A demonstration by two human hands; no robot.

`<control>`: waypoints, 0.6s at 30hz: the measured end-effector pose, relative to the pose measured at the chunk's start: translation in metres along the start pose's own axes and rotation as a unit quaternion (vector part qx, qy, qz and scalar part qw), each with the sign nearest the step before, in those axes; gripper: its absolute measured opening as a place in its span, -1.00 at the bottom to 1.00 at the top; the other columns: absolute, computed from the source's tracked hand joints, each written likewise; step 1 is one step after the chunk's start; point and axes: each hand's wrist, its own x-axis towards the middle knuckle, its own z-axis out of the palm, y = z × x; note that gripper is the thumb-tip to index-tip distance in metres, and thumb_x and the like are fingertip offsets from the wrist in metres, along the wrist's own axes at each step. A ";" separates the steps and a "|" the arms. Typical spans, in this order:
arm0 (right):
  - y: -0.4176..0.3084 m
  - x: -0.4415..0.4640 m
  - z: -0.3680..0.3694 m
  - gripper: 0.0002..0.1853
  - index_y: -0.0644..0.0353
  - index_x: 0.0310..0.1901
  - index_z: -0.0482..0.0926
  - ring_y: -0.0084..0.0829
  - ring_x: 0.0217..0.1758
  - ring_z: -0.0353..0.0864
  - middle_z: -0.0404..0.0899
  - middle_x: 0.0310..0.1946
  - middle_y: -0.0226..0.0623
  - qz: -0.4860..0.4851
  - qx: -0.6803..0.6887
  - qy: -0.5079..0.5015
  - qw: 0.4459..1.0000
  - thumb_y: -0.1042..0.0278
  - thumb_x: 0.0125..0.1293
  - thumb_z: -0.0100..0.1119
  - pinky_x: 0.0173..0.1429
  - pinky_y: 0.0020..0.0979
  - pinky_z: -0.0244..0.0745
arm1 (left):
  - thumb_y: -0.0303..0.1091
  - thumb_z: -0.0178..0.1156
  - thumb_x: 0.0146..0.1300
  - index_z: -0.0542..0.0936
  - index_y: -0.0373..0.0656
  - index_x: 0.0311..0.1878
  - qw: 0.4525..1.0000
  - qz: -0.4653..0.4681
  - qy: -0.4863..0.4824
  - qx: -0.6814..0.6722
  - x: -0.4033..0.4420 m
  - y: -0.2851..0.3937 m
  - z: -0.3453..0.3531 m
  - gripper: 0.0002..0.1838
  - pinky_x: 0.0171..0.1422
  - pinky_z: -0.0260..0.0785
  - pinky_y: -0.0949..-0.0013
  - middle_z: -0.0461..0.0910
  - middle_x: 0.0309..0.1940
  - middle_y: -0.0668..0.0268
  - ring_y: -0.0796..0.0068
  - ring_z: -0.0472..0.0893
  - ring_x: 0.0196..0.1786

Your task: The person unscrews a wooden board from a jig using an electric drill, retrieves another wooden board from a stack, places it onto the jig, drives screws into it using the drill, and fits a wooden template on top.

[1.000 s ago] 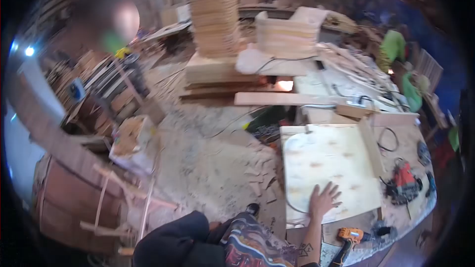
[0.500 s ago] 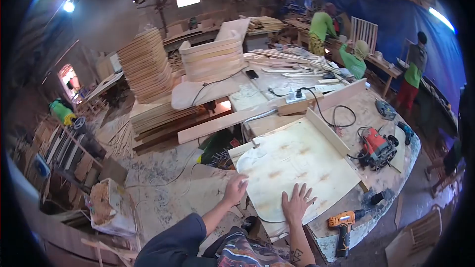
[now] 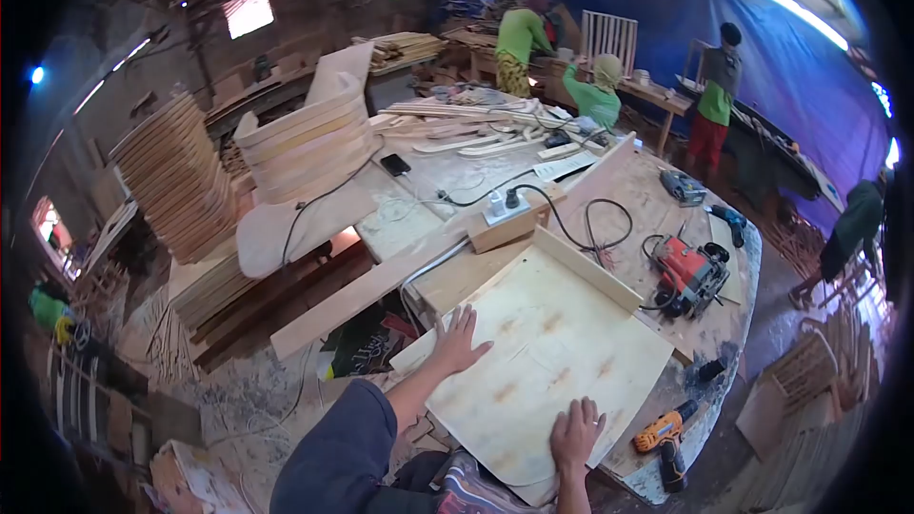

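A pale plywood panel [image 3: 543,352] with a rounded near corner lies on the workbench in front of me, with brownish smudges on its face. My left hand [image 3: 459,343] rests on the panel's left side near the far corner, fingers stretched out and apart. On its near right part lies my right hand [image 3: 577,433], palm down and fingers extended, with a ring on one finger. Neither hand grips anything. A low wooden fence strip [image 3: 587,271] borders the panel's far right side. To the right of my right hand sits an orange cordless drill [image 3: 665,436].
A red router [image 3: 687,274] and its black cord lie on the bench's right. A power strip [image 3: 505,205] sits on a wood block beyond the panel. Curved wooden chair parts [image 3: 314,148] and stacked slats [image 3: 176,181] stand at left. Several people work at the back.
My left hand has moved from beside the panel's left edge onto its face. My right hand's fingers have drawn closer together. The view has turned right.
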 end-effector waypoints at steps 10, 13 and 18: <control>-0.009 0.009 -0.003 -0.71 0.29 -0.08 0.52 -0.03 0.11 0.38 0.47 -0.01 -0.02 0.066 -0.075 0.078 0.992 0.38 0.17 0.05 0.21 -0.04 0.17 | 0.26 -0.19 0.30 0.06 -0.38 0.39 1.000 0.000 0.019 0.022 0.027 0.003 0.006 -0.11 0.40 -0.30 -0.38 -0.04 0.45 0.02 0.08 -0.09 0.51; 0.085 -0.011 0.049 -0.66 0.18 -0.04 0.52 -0.35 0.16 0.44 0.54 0.03 -0.35 -0.111 -0.209 0.114 0.965 0.13 0.28 0.03 0.26 -0.21 0.29 | 0.25 -0.18 0.30 0.03 -0.39 0.40 0.999 0.040 -0.007 0.014 0.038 0.007 0.006 -0.11 0.41 -0.34 -0.36 -0.10 0.46 -0.02 0.04 -0.12 0.51; 0.057 -0.007 0.030 -0.57 0.22 0.25 0.25 -0.11 0.47 0.01 0.16 0.36 -0.14 -0.001 -0.160 -0.042 0.986 0.25 0.41 -0.23 0.53 -0.10 -0.16 | 0.26 -0.19 0.30 0.03 -0.35 0.41 0.997 0.060 -0.036 -0.022 0.081 0.030 0.005 -0.11 0.43 -0.36 -0.35 -0.13 0.47 0.00 0.04 -0.18 0.52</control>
